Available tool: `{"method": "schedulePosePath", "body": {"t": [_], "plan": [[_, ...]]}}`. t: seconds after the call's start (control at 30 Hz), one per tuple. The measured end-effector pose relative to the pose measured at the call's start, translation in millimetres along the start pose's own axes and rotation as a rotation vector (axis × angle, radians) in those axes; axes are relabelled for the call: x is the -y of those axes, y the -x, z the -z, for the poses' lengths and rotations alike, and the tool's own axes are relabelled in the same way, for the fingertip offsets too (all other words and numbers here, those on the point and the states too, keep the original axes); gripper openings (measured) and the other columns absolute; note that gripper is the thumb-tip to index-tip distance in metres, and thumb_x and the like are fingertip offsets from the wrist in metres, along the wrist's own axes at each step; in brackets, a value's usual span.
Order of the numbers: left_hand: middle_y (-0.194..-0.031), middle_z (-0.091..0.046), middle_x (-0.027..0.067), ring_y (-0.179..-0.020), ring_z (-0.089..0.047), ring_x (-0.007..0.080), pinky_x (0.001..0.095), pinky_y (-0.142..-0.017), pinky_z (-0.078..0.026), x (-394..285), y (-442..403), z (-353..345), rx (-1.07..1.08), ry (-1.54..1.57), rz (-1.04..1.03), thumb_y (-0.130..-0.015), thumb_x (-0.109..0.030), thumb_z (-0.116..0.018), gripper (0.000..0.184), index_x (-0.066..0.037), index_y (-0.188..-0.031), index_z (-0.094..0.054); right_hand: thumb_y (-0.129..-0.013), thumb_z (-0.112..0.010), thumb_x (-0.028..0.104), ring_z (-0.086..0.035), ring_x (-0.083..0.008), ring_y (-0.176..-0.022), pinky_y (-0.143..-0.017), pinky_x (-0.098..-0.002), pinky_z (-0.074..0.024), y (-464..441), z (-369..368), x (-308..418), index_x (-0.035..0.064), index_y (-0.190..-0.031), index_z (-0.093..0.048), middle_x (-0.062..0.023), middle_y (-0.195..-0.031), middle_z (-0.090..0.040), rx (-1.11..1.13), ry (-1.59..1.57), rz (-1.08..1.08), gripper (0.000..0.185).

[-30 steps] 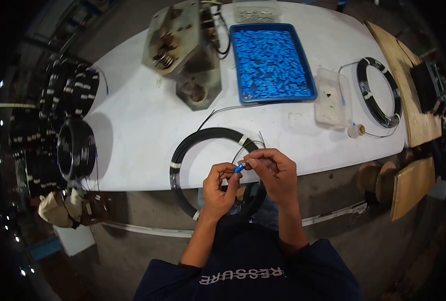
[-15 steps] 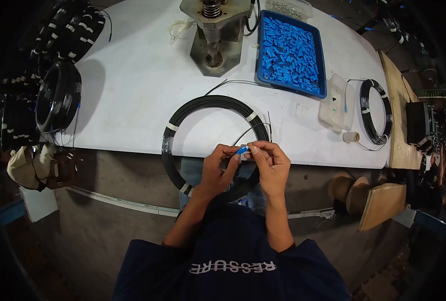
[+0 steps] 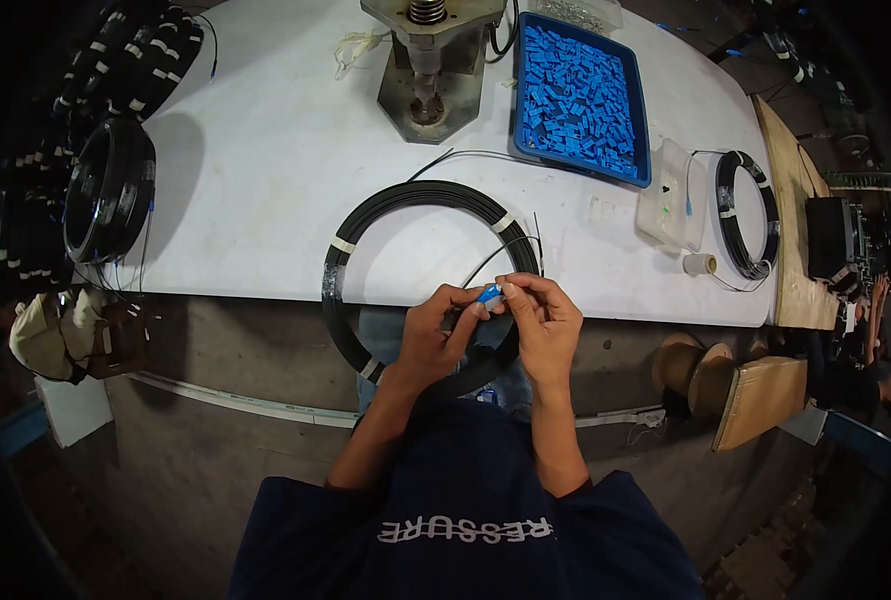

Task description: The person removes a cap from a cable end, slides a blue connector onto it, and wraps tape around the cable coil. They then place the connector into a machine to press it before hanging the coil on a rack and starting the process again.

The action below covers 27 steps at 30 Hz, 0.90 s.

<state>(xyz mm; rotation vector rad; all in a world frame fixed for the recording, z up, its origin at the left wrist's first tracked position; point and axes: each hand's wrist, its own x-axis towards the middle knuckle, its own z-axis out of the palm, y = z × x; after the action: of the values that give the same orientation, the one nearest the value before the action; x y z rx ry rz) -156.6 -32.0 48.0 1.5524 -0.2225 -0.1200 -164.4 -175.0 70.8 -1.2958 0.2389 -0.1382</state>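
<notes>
Between my two hands, over the table's front edge, is a small blue cable connector (image 3: 490,293). My left hand (image 3: 433,335) pinches its left side between thumb and fingers. The thumb and fingertips of my right hand (image 3: 543,328) close on its right end; a pale bit shows there, too small to make out. Behind and below both hands lies a coil of black cable (image 3: 405,200), bound with white tape and overhanging the table edge. A loose cable end (image 3: 485,262) curves up from the coil near my fingers.
A blue tray (image 3: 648,165) full of blue connectors stands at the back right, beside a clear plastic box (image 3: 671,195). Further right are a small black coil (image 3: 727,195) and a thread spool (image 3: 699,264). A metal press (image 3: 427,75) stands at the back; black coils (image 3: 115,190) stand left.
Both hands remain at the connector, which is turned slightly with more of its blue face showing. The view has shifted a little; the coil stays in place.
</notes>
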Motion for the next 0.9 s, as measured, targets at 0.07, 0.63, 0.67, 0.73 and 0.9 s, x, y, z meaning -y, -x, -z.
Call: {"method": "schedulePosePath", "body": {"t": [0.07,0.63,0.67,0.73,0.9], "plan": [[-0.09,-0.072,0.0125,-0.083,-0.069,0.013,0.0236,-0.071,-0.055,1.1,0.7,-1.0,0.001,-0.001,-0.005,-0.096,-0.002,-0.059,0.013,0.005,-0.106,-0.059,-0.093,-0.064,0.0,-0.065,-0.011,-0.081,-0.073,-0.0217,-0.0533,0.1,0.6,-0.2,-0.0079,-0.108,-0.063,-0.0113,-0.096,-0.07,-0.003,0.006,0.004,0.017],[-0.091,-0.072,0.0145,-0.087,-0.07,0.0161,0.0241,-0.076,-0.055,3.2,-4.8,-7.3,0.008,-0.027,0.001,-0.095,-0.001,-0.059,0.013,0.007,-0.106,-0.059,-0.093,-0.062,0.0,-0.066,-0.0115,-0.081,-0.074,-0.0226,-0.0544,-5.1,6.7,1.2,-0.0085,-0.11,-0.063,-0.0109,-0.091,-0.069,0.029,0.045,-0.001,0.018],[-0.092,-0.072,0.0138,-0.087,-0.069,0.0154,0.0234,-0.076,-0.054,6.6,-4.8,-7.6,0.011,0.031,0.032,-0.096,-0.001,-0.058,0.013,0.007,-0.107,-0.059,-0.093,-0.063,-0.001,-0.065,-0.0119,-0.083,-0.076,-0.0229,-0.0543,-4.9,6.1,-3.1,-0.0084,-0.114,-0.061,-0.0115,-0.094,-0.068,0.001,-0.012,-0.004,0.022],[-0.093,-0.071,0.013,-0.088,-0.069,0.0148,0.0227,-0.076,-0.053,10.0,-6.2,-7.3,0.011,0.086,0.062,-0.096,-0.001,-0.057,0.013,0.007,-0.108,-0.059,-0.092,-0.063,-0.002,-0.065,-0.0124,-0.086,-0.077,-0.0232,-0.0542,-4.2,0.8,-5.6,-0.0083,-0.117,-0.06,-0.0121,-0.098,-0.067,-0.024,-0.071,-0.008,0.026],[-0.084,-0.069,0.0065,-0.071,-0.061,0.007,0.0208,-0.064,-0.049,15.1,-7.4,-6.6,-0.018,0.187,0.128,-0.099,-0.006,-0.055,0.016,0.006,-0.108,-0.06,-0.089,-0.067,-0.002,-0.063,-0.0114,-0.089,-0.079,-0.0223,-0.0518,-0.2,-5.4,-10.6,-0.0067,-0.128,-0.054,-0.012,-0.104,-0.066,-0.062,0.021,0.028,0.04]]}}
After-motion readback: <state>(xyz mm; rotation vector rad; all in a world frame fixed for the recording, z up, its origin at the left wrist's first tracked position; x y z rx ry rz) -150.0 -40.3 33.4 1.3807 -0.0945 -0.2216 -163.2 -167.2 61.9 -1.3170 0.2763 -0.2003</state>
